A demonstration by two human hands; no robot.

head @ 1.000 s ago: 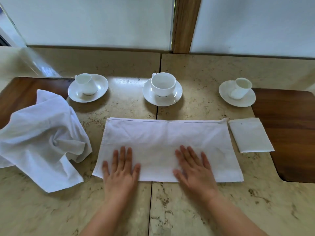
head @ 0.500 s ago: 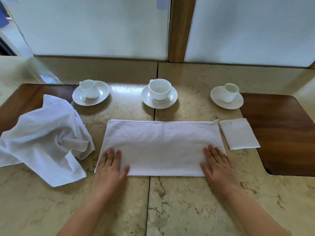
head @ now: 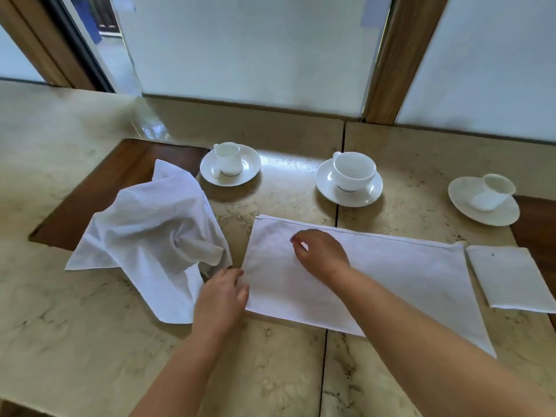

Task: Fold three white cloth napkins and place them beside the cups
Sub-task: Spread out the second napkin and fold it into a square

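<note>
Both hands lie low, left [head: 222, 296] fingers curled, right [head: 320, 254] crossed leftward.

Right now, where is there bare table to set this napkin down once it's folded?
Bare marble lies between the left saucer and middle saucer, and between the middle and right saucer. Crowded: the crumpled napkin abuts the half-folded napkin, and the folded napkin sits below the right saucer.
</note>
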